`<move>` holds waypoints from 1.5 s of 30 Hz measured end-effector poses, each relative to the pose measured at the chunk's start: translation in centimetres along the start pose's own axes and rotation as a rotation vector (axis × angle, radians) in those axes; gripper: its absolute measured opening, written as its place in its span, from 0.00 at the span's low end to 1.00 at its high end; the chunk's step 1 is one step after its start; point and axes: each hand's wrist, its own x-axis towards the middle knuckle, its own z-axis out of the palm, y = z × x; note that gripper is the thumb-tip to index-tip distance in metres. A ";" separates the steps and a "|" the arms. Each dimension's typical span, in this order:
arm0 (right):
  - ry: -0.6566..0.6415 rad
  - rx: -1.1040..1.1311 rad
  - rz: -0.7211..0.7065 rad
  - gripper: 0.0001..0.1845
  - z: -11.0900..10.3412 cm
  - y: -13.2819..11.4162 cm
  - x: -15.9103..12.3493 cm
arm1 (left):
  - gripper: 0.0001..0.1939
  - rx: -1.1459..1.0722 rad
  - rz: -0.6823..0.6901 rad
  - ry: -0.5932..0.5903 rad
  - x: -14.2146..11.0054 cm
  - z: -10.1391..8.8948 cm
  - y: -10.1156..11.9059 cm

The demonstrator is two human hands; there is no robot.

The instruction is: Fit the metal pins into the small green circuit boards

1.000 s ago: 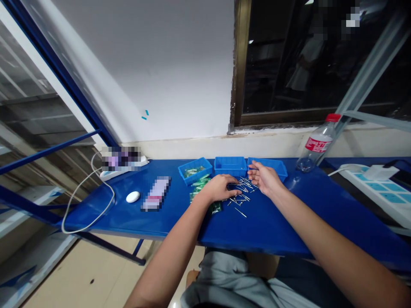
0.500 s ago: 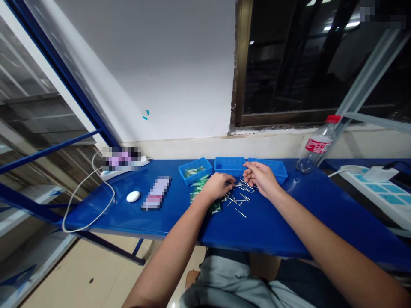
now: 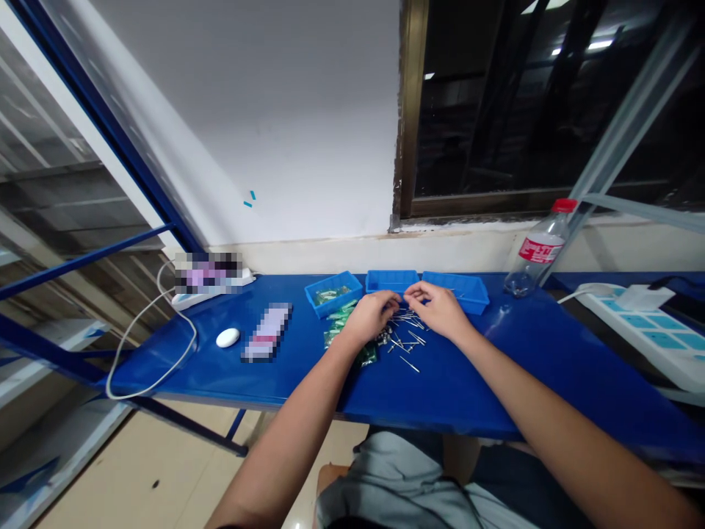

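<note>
My left hand (image 3: 372, 320) is closed over the pile, its fingertips pinched together above it. Close beside it, my right hand (image 3: 437, 307) is pinched too, fingertips pointing at the left ones with a small gap between. Whatever either pinch holds is too small to make out. Under and in front of both hands lie loose metal pins that look like blind rivets (image 3: 414, 339), partly covered by my left hand. Small green clear packets (image 3: 337, 323) are heaped at the left hand's outer side. Another blue bin (image 3: 334, 294) holds similar packets.
Two more blue bins, a middle one (image 3: 391, 280) and a right one (image 3: 460, 291), stand along the wall. A red-capped bottle (image 3: 537, 253) and a power strip (image 3: 650, 323) are at the right. A white oval object (image 3: 228, 338) and a cable (image 3: 192, 345) lie left on the blue table (image 3: 440, 397).
My right hand has moved left and slightly down, from near the middle bin's edge toward my left hand, and its fingers have closed. My left hand has stayed nearly in place.
</note>
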 end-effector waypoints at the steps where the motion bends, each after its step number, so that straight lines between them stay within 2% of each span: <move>1: -0.016 -0.066 -0.058 0.07 0.0 0.0 0.0 | 0.12 -0.032 -0.023 0.033 0.1 0.0 0.1; 4: -0.056 -0.140 -0.134 0.06 0.1 -0.1 0.0 | 0.10 -0.124 -0.091 0.120 0.2 -0.1 0.2; 9: -0.078 -0.148 -0.140 0.05 0.2 0.0 -0.1 | 0.12 -0.312 -0.152 0.207 0.5 0.2 -0.1; 11: -0.072 -0.123 -0.135 0.06 0.4 0.1 -0.2 | 0.14 -0.387 -0.162 0.206 0.6 0.4 -0.1; 14: -0.066 -0.094 -0.125 0.17 0.5 0.1 -0.3 | 0.17 -0.418 -0.172 0.218 0.6 0.3 0.2; 16: -0.050 -0.089 -0.123 0.21 0.5 -0.1 -0.3 | 0.19 -0.377 -0.187 0.217 0.5 0.1 0.6; 22: 0.033 -0.121 -0.124 0.08 -0.1 -0.7 -0.3 | 0.26 -0.327 -0.242 0.089 0.1 -0.4 1.2; 25: 0.025 -0.137 -0.169 0.07 0.0 -0.5 -0.1 | 0.23 -0.349 -0.244 0.104 0.3 -0.3 0.9; 28: -0.020 -0.109 -0.157 0.10 0.4 -0.4 -0.2 | 0.23 -0.374 -0.259 0.134 0.4 0.0 0.5; 33: -0.018 -0.085 -0.093 0.11 0.7 -1.0 -0.4 | 0.37 -0.279 -0.239 0.202 0.4 -0.2 0.7; 40: -0.061 -0.146 -0.117 0.06 0.4 -1.0 -0.4 | 0.38 -0.029 -0.092 0.081 0.0 -0.5 1.3; 45: -0.017 -0.220 -0.133 0.02 0.2 -0.9 -0.3 | 0.39 -0.109 -0.001 0.064 0.1 -0.4 1.4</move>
